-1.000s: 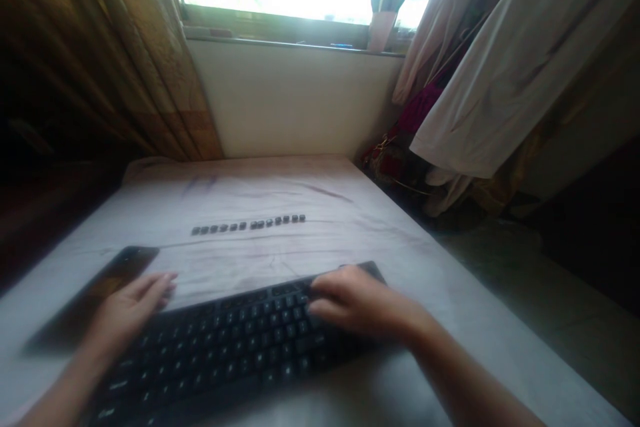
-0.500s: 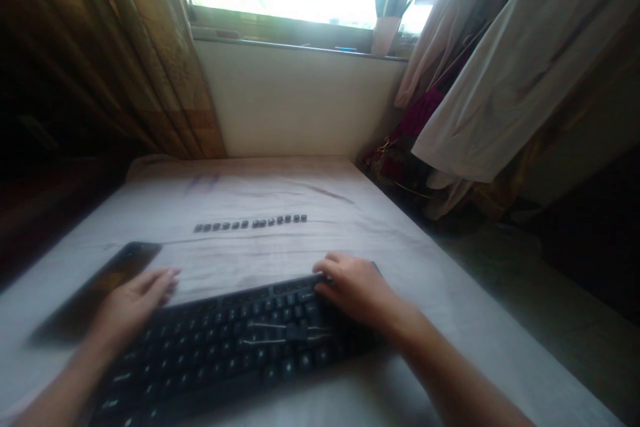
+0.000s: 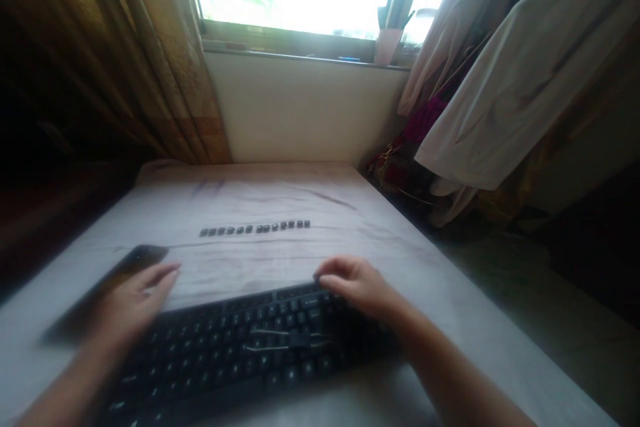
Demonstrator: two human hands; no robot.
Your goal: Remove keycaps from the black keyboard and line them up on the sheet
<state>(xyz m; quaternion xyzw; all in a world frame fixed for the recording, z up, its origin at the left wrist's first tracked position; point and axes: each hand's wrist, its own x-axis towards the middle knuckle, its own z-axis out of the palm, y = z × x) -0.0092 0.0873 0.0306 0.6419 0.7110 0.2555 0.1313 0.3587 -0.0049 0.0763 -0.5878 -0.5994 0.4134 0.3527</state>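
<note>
A black keyboard (image 3: 220, 347) lies at a slant on the white cloth, with a wire keycap puller (image 3: 299, 338) resting across its keys. My right hand (image 3: 353, 283) is at the keyboard's upper right edge, thumb and fingers pinched on a small dark piece that looks like a keycap (image 3: 317, 277). Close to the keyboard's upper left corner, my left hand (image 3: 140, 297) has thumb and fingers apart with nothing between them. Beyond both hands, several dark keycaps (image 3: 249, 229) form a row on the cloth. Blur hides finer detail.
A dark, glossy flat device (image 3: 145, 255) lies at the left, partly behind my left hand. The cloth-covered surface (image 3: 280, 193) reaches a wall below a window. Curtains (image 3: 185, 80) hang at left, and clothes (image 3: 480, 107) hang at right beyond the edge.
My right fingers have drawn together into a pinch, where they were more spread. My left hand stays near the keyboard corner, its thumb raised a little. The whole view has shifted slightly.
</note>
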